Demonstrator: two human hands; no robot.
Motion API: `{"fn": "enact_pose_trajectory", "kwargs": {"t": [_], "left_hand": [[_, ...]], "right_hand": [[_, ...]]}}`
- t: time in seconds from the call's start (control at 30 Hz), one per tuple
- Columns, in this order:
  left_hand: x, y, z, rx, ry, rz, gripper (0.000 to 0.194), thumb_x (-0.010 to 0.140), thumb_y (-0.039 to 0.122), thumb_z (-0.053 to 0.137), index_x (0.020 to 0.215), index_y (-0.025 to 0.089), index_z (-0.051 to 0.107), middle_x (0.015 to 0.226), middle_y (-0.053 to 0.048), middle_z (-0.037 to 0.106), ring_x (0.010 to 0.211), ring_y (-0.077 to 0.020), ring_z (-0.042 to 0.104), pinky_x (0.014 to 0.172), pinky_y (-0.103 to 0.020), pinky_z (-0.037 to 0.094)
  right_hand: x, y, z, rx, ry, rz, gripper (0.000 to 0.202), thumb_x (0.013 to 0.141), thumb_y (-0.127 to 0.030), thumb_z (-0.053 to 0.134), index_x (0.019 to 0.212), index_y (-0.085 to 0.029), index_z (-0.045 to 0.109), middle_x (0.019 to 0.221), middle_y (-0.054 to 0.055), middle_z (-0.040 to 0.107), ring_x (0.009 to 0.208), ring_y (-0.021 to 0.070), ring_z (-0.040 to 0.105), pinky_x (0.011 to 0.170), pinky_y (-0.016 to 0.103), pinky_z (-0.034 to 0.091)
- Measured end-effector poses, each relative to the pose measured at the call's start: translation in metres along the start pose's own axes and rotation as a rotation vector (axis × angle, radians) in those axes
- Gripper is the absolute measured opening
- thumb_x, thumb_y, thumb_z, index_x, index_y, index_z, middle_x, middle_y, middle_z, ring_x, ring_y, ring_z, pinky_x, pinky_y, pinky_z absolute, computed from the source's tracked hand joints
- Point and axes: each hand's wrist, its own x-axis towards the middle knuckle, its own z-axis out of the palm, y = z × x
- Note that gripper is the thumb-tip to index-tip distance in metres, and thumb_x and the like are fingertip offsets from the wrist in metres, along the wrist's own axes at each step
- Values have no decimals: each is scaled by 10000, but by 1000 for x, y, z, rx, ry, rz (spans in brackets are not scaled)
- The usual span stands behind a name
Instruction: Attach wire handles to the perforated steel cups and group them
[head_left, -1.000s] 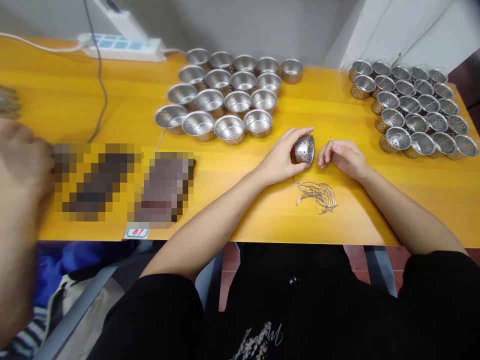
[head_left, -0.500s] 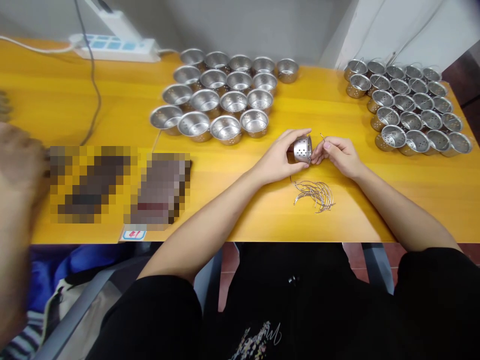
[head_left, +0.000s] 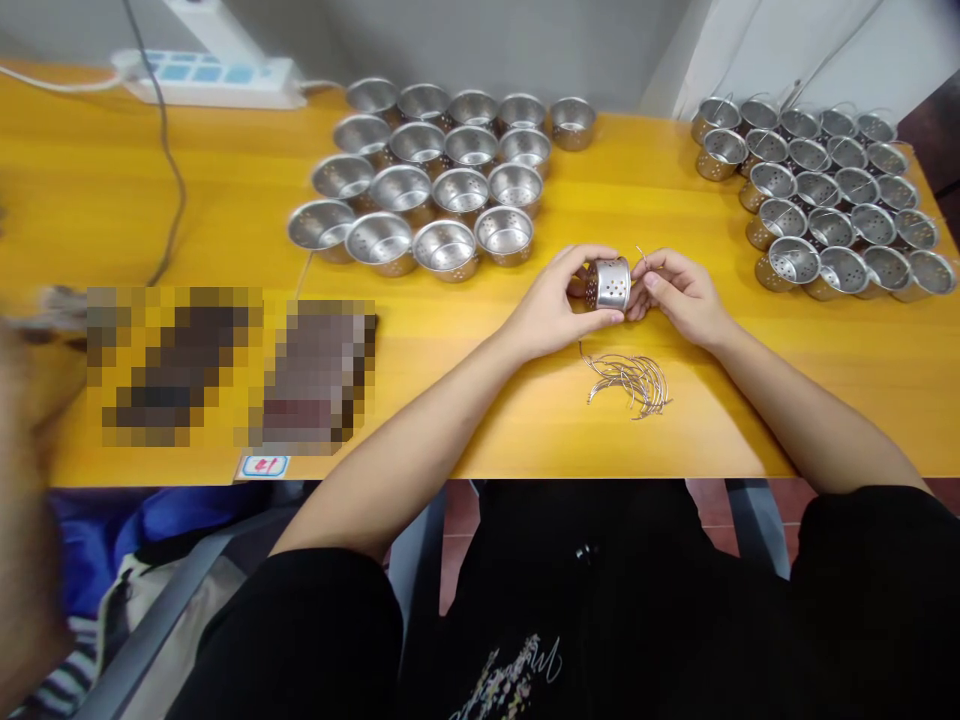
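My left hand (head_left: pixel 559 305) is closed around a small perforated metal cup (head_left: pixel 610 284), tipped on its side between thumb and fingers. Facing it, my right hand (head_left: pixel 682 297) pinches a thin bent wire handle (head_left: pixel 642 256) close against the cup's edge. One tip of the wire sticks up above the fingers; the rest is hidden by them. Whether the wire passes through a hole in the cup, I cannot tell. Below my hands, a loose pile of curved wire handles (head_left: pixel 630 384) lies on the yellow table (head_left: pixel 517 430).
Rows of metal cups without visible handles (head_left: pixel 444 250) stand at the back left. Cups with wire handles (head_left: pixel 795 262) fill the right side. Two blurred-out flat objects (head_left: pixel 319 375) lie to the left, near a power strip (head_left: pixel 217 80) and another person's arm (head_left: pixel 26 520).
The cup has turned in my left hand, showing more of its perforated side. My right hand still pinches the wire beside it. The other person's hand at left has shifted toward the edge.
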Motion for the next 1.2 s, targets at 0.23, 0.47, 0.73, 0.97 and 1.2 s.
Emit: {"fn": "enact_pose_trajectory", "kwargs": {"t": [0.23,0.47,0.73,0.97,1.2], "left_hand": [[0,5,-1,-29,-15,-28,886,1050,903,946,1617,262,717,1445,-144,868,1182,-331,855,1060,-496,717],[-1,7,-2,-34,29,-35,914,1090,986,822,1645,271,692,1491,-167,812,1168,-342,817,1009,-512,749],[0,-5,-2,-77,-3,-64,1001,1057,1067,775,1734,366,549,1594,-173,719,1197,-378,799,1049,-607,754],[0,1,-1,-84,-47,-50,899,1128,978,761,1733,335,593,1528,-159,751,1167,-340,772,1024,-537,737],[-3,10,-4,-161,-76,-88,835,1135,932,815,1672,318,639,1482,-149,767,1095,-301,815,1035,-522,799]], "right_hand": [[2,1,1,43,-23,3,630,1082,-856,1031,1146,-277,791,953,35,934,708,186,878,680,287,735],[1,-3,1,41,-21,21,655,1061,-876,1033,968,-254,848,928,66,927,743,197,880,729,299,765],[1,-8,1,-23,-35,27,768,1080,-988,936,833,-265,866,926,87,916,746,207,842,738,334,739],[1,-5,0,-14,-70,0,742,1139,-926,906,831,-251,899,947,99,935,768,204,849,755,311,708],[1,-12,-3,-99,-131,-72,693,1129,-866,944,800,-257,909,895,96,915,851,256,855,882,378,703]]}}
